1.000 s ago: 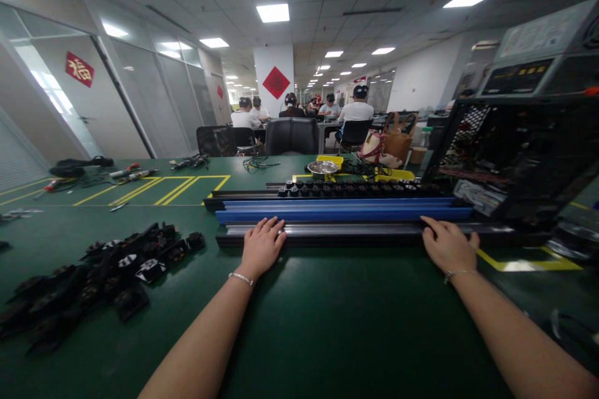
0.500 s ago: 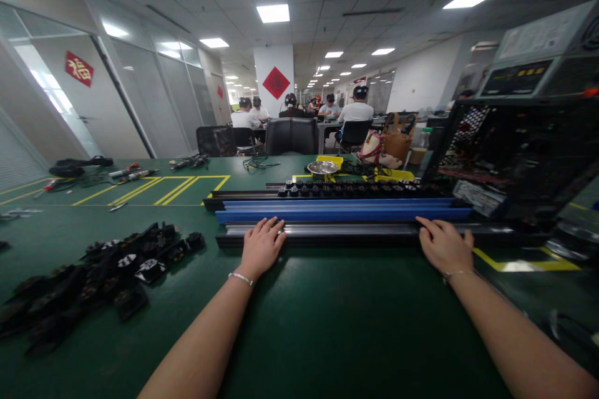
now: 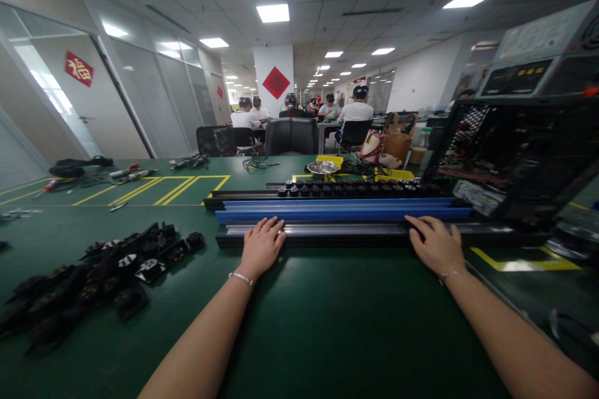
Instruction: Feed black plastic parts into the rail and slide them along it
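Observation:
A long black rail with a grey channel (image 3: 346,232) lies across the green table (image 3: 337,318). My left hand (image 3: 262,246) rests on its left part, fingers spread. Over its right part lies my right hand (image 3: 436,243), fingers apart, the fingertips near the blue rail (image 3: 346,212). The blue rail lies directly behind the black one. Farther back, a row of small black parts (image 3: 346,188) stands along another black rail (image 3: 243,195). Neither hand is wrapped round anything.
Black sockets or connectors (image 3: 126,262) are heaped at the left. A metal bowl (image 3: 322,167) and yellow trays (image 3: 394,175) stand at the back. An open computer case (image 3: 505,156) stands at the right. Tools (image 3: 133,173) lie back left. Seated people (image 3: 356,109) are beyond the table.
My right hand has moved a little to the left along the rails. My left hand and the rails look unmoved.

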Tool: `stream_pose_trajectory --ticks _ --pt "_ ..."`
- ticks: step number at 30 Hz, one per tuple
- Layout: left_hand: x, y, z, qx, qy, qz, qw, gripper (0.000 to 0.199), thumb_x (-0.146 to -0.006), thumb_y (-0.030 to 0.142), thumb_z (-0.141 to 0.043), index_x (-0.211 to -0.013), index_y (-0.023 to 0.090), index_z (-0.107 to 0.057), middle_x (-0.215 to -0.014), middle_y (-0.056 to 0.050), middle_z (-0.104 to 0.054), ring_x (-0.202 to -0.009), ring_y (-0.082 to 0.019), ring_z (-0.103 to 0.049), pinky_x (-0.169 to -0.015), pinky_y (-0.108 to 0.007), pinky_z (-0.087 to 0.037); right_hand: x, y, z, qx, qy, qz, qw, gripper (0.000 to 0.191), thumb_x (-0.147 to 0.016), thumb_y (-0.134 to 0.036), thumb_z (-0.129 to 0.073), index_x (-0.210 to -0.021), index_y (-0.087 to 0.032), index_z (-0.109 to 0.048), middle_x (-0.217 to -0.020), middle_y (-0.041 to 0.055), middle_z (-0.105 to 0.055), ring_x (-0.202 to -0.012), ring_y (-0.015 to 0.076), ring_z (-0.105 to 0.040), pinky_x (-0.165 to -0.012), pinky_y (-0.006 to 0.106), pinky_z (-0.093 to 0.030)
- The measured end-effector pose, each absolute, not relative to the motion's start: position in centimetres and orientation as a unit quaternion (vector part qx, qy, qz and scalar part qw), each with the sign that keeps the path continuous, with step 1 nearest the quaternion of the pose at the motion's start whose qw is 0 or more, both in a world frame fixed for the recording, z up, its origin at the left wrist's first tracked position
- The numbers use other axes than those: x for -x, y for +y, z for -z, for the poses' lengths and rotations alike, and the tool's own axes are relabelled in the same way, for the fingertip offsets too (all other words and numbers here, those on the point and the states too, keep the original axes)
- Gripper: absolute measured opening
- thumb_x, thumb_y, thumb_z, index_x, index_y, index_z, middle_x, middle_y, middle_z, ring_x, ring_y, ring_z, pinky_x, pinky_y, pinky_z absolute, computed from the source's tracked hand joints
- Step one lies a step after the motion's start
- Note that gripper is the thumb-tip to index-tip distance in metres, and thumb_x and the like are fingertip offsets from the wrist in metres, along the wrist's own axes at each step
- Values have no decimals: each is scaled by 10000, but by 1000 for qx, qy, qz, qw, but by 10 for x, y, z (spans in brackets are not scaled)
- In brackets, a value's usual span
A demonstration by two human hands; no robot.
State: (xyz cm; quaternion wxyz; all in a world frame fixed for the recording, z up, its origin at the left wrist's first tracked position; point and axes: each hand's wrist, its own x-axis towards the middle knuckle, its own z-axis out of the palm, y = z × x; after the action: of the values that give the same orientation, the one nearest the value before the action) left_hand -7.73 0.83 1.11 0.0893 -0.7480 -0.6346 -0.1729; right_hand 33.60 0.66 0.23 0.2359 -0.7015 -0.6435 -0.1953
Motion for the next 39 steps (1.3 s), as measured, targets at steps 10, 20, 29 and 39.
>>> stream_pose_trajectory --ticks 10,20,29,39 --pt "77 7 -11 749 -634 167 93 462 -924 474 -251 -1309 349 -473 -1408 33 -454 -1311 -214 -351 -995 -424 -349 -333 11 0 727 -599 198 269 469 -868 -396 -323 -1173 -106 -529 -1100 163 -604 -1041 284 -533 -1006 539 -280" --pt "77 7 -13 747 -635 171 95 449 -924 468 -261 -1298 357 -484 -1402 40 -461 -1308 -211 -358 -991 -418 -354 -337 13 3 722 -621 194 234 427 -863 -433 -298 -930 -146 -607 -1017 146 -646 -984 285 -560 -982 530 -287" --pt "77 8 -12 749 -632 175 92 461 -924 477 -248 -1299 352 -484 -1403 37 -460 -1309 -210 -356 -994 -424 -351 -341 15 7 695 -651 181 247 390 -841 -425 -331 -903 -159 -610 -995 121 -660 -975 277 -577 -995 541 -274" --pt "75 5 -15 746 -639 163 88 459 -922 465 -256 -1309 349 -474 -1409 30 -453 -1319 -209 -343 -997 -427 -350 -338 15 5 629 -702 184 279 338 -832 -369 -379 -850 -140 -628 -896 123 -661 -858 247 -606 -791 389 -452"
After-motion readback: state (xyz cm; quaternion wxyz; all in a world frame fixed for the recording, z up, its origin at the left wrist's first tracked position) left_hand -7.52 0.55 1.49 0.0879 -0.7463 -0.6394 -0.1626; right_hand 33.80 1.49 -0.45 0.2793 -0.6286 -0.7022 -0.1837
